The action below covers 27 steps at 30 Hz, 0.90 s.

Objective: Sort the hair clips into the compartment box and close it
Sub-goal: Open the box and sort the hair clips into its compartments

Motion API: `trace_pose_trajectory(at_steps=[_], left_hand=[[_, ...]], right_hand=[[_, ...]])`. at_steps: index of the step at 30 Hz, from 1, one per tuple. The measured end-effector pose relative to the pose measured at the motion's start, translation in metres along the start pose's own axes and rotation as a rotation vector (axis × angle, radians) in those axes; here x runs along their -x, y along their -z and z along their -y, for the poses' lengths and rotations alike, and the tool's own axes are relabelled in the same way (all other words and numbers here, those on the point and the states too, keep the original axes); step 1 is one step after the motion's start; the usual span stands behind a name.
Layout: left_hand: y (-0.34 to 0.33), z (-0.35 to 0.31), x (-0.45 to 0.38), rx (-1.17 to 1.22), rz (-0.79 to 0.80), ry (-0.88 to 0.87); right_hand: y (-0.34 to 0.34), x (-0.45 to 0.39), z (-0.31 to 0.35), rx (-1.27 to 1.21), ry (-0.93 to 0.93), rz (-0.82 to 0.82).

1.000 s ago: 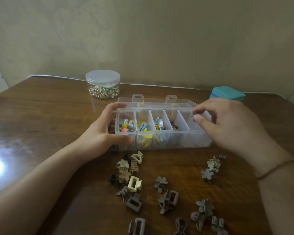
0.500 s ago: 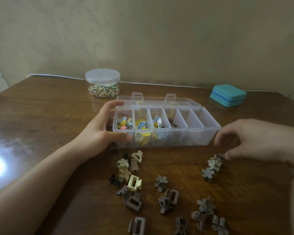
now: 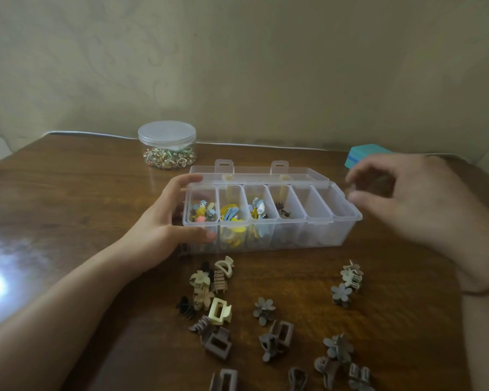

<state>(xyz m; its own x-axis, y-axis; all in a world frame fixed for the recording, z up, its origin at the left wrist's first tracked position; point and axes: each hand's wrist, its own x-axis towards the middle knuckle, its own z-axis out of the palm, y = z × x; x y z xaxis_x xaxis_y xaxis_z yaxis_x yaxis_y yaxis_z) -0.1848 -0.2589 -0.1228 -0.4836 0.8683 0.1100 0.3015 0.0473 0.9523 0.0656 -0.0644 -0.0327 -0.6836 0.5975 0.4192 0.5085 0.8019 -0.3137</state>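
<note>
Toward the far middle of the table, the open compartment box is steadied at its left end by the left hand, thumb and fingers curled round it. The right hand hovers blurred above the right end, fingers pinched; whether a clip is held cannot be told. Any release is best made low over an empty compartment, the loose hair clips near the front edge being fetched singly

A clear six-compartment box sits open mid-table, four left compartments holding clips, while loose brown and beige hair clips lie scattered nearer.
</note>
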Motion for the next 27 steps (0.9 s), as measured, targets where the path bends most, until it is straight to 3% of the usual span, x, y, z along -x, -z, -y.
trace_pose_trajectory(at_steps=[2,6,12,14,17,21,27], left_hand=[[0.001,0.0,0.0,-0.008,-0.005,0.0],[0.001,0.001,0.0,-0.024,-0.009,0.0],[0.0,-0.002,0.001,-0.029,-0.026,0.0],[0.0,-0.002,0.0,-0.013,-0.037,0.001],[0.001,-0.001,-0.001,0.023,-0.053,0.005],[0.001,-0.002,-0.001,0.032,-0.046,0.007],[0.0,-0.002,0.0,0.036,-0.048,0.014]], right_hand=[[-0.012,-0.002,0.008,-0.094,0.019,-0.082],[-0.025,-0.002,0.012,-0.077,0.07,0.029],[-0.01,0.0,0.007,-0.051,0.026,-0.026],[-0.001,0.002,0.003,0.07,-0.037,0.109],[0.001,0.003,0.007,0.245,-0.123,0.501],[-0.011,0.004,0.018,0.207,-0.243,0.908],[-0.01,0.003,0.013,0.109,-0.169,0.93]])
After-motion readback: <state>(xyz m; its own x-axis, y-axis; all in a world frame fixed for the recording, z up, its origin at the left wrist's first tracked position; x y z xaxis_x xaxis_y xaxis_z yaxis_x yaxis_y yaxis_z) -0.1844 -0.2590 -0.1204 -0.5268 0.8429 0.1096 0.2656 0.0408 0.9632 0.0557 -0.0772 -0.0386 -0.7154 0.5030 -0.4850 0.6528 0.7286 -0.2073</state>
